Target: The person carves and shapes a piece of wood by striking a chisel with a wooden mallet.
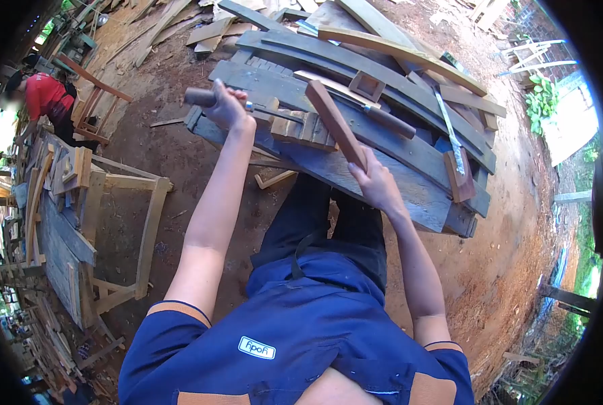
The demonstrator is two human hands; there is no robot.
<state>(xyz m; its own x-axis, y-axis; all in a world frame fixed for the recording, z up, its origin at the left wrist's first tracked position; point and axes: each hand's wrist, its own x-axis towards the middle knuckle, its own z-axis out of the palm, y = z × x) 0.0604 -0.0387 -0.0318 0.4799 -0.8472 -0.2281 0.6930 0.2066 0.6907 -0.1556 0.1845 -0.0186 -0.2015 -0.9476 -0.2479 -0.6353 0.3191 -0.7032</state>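
On a cluttered plank tabletop, a stick is clasped by the right hand, a handle by the left hand; fingers could be struck if the stick slips.

Site: open-air carpentry yard. Ground: bare reddish earth, littered with offcuts and shavings. Worktop: rough, weathered grey planks laid side by side, carrying curved sawn boards, small jointed blocks and a handsaw. Stock: heaps of sawn timber at the top of the view. Part-built work: pale unfinished wooden frames at left. Personnel: a second person in a red top bent over another frame. Surround: green plants at the yard's edge.
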